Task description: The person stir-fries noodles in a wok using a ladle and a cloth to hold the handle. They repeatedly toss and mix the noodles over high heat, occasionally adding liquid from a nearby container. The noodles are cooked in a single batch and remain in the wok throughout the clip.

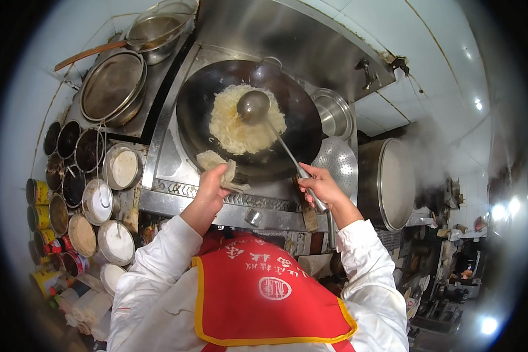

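A large dark wok [297, 119] sits on the steel range in front of me. Pale, noodle-like shreds [233, 141] lie in a heap at its centre. My left hand [211, 182] grips a folded beige cloth [213, 162] against the wok's near left rim. In my right hand [323, 187] is the handle of a steel ladle [254, 107]. The ladle's bowl is over the upper middle of the shreds, its rounded underside facing up. Whether the bowl touches them I cannot tell.
Right of the wok are a steel pot [334, 114], a perforated skimmer [335, 163] and a tall steaming stockpot [396, 185]. At left stand a lidded-looking steel basin [113, 86], a wooden-handled strainer [156, 31], dark seasoning pots [89, 149] and bowls of white powder [116, 242]. Opened tins [37, 191] line the far left.
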Available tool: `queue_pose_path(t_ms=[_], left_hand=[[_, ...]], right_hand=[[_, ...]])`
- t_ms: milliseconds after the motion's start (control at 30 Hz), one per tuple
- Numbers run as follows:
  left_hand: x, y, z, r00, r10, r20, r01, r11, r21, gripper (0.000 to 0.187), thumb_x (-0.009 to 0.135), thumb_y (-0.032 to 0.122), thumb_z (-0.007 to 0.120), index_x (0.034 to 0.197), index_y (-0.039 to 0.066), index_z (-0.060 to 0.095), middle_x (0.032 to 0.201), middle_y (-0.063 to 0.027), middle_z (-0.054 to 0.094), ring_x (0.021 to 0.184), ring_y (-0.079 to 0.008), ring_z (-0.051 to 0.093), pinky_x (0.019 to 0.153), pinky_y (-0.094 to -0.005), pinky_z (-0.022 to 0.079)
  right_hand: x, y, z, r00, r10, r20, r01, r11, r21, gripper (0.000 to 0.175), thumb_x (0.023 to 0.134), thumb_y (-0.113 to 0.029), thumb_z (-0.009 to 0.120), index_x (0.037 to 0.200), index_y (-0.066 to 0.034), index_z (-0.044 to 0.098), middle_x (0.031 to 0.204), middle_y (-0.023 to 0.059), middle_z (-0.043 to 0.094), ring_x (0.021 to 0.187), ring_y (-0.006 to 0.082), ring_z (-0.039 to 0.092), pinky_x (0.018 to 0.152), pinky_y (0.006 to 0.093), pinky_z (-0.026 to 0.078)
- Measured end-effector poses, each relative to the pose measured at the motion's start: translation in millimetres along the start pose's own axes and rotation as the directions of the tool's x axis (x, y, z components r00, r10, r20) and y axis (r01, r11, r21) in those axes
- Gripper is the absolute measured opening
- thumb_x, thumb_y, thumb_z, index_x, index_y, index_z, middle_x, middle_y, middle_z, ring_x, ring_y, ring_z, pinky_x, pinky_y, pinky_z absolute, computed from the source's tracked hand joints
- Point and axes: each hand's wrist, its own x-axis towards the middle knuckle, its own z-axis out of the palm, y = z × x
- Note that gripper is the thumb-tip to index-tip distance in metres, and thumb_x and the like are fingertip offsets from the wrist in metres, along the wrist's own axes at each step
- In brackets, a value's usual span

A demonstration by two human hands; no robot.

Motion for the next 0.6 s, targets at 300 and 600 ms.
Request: queue_pose_path(t_ms=[300,600], left_hand=[[-3.5,-0.2,6.2,0.994,0.017,-0.108,-0.018,1.0,-0.007,0.028,0.096,0.016,0.049,0.118,0.0,0.056,0.11,-0.012,0.065,0.099,-0.025,0.065,0.083,-0.0423,0.054],[-5.5,4.0,10.9,0.992,0.04,-0.124,-0.037,0.999,0.026,0.018,0.095,0.012,0.048,0.108,0.002,0.056,0.101,-0.0105,0.065,0.09,-0.0236,0.067,0.076,-0.0397,0.058]], right_hand=[[-27.7,-0.5,27.5,0.978,-0.077,0.195,-0.019,0.893,0.449,0.062,0.092,-0.001,0.05,0.15,-0.0052,0.028,0.075,0.0093,0.054,0.043,0.0112,0.047,0.036,0.0254,0.038],[19.2,2.9,61.8,0.897,-0.379,-0.228,0.365,0.925,-0.102,0.065,0.088,-0.004,0.058,0.146,0.0056,0.032,0.069,0.008,0.06,0.044,0.0129,0.052,0.041,0.0295,0.043]])
